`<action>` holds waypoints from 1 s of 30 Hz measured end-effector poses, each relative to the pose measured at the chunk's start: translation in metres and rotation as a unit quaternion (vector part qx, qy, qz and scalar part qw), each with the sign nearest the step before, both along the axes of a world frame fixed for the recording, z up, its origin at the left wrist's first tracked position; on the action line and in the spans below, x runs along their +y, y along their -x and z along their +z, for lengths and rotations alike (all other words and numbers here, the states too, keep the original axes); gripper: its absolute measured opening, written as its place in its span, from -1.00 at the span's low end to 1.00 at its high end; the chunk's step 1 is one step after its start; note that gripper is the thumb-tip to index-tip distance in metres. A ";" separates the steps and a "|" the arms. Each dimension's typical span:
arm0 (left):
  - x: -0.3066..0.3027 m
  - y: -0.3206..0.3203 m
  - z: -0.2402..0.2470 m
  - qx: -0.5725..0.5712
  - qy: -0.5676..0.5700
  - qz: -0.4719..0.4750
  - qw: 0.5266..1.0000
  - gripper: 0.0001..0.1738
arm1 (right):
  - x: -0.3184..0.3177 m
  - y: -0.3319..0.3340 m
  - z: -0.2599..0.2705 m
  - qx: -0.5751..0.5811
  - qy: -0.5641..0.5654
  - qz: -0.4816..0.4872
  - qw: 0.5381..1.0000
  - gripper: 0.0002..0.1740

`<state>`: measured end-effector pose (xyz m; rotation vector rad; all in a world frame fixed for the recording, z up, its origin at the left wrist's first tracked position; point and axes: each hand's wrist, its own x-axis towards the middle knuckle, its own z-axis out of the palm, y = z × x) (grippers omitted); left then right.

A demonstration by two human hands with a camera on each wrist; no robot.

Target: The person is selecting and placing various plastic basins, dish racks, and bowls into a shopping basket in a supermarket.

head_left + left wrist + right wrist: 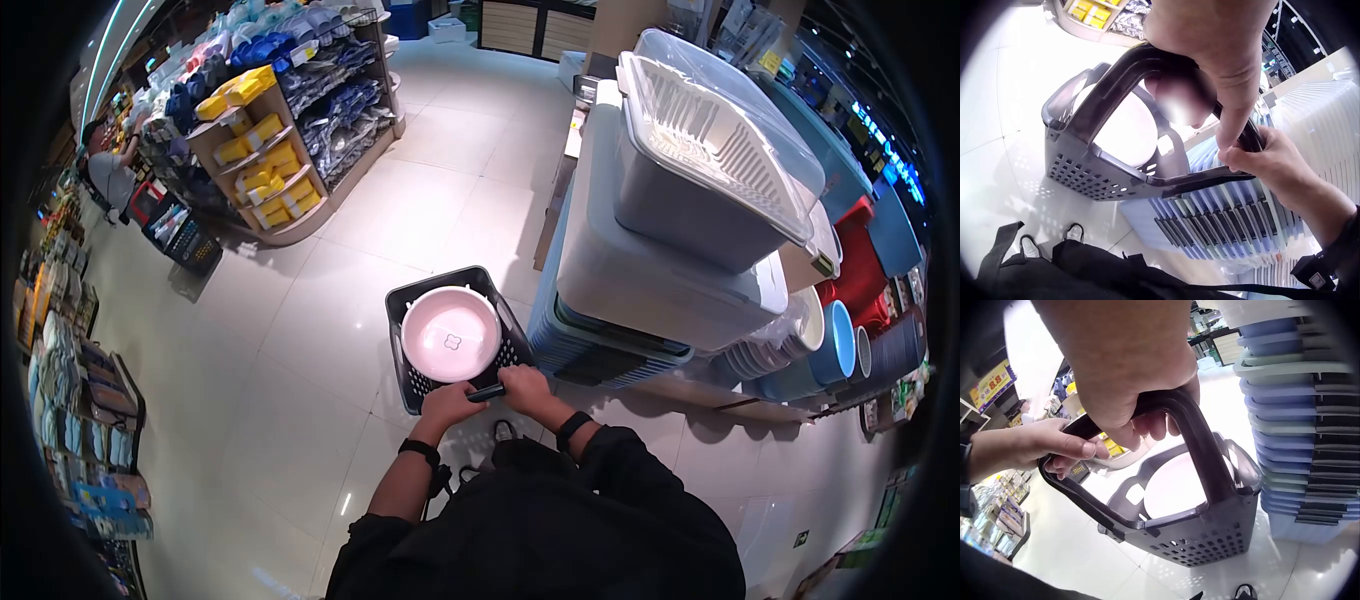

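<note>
Both hands grip the black handle (486, 393) of a dark grey shopping basket (394, 338) in front of the body. The left hand (447, 408) holds its left part, and the right hand (528, 387) curls round it just beside. Inside the basket sits a round pink basin (450, 340) with a small flower-shaped outline on its bottom. From the left wrist, the left hand (1210, 44) looms over the handle, with the right hand (1279, 162) beyond. The right wrist view shows the perforated basket wall (1204, 544) below the right hand (1129, 369).
Close on the right rise stacked storage boxes (620, 345), topped by a grey dish rack (700, 150). Ahead to the left stands a shelf unit (300, 215) with yellow packs (262, 175). A person (112, 170) is at the far left near another basket (190, 240). Pale tiled floor (450, 190) stretches ahead.
</note>
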<state>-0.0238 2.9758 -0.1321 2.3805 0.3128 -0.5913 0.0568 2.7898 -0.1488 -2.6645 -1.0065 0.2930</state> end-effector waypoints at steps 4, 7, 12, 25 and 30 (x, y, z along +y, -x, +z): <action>0.020 -0.022 -0.011 0.006 -0.006 -0.018 1.000 -0.39 | 0.013 -0.013 -0.002 0.007 -0.013 -0.016 1.000 -0.87; 0.037 -0.041 -0.014 0.005 -0.026 -0.031 0.999 -0.37 | 0.029 -0.029 -0.007 0.021 -0.012 -0.019 1.000 -0.85; 0.067 -0.080 -0.020 0.024 -0.027 -0.061 0.997 -0.33 | 0.050 -0.061 -0.023 0.004 -0.052 0.019 0.998 -0.82; 0.108 -0.187 -0.026 0.016 -0.013 -0.116 0.993 -0.38 | 0.090 -0.137 -0.021 -0.035 -0.042 -0.098 0.994 -0.77; 0.119 -0.226 -0.030 0.006 -0.005 -0.144 0.990 -0.39 | 0.108 -0.163 -0.023 -0.047 -0.027 -0.163 0.985 -0.73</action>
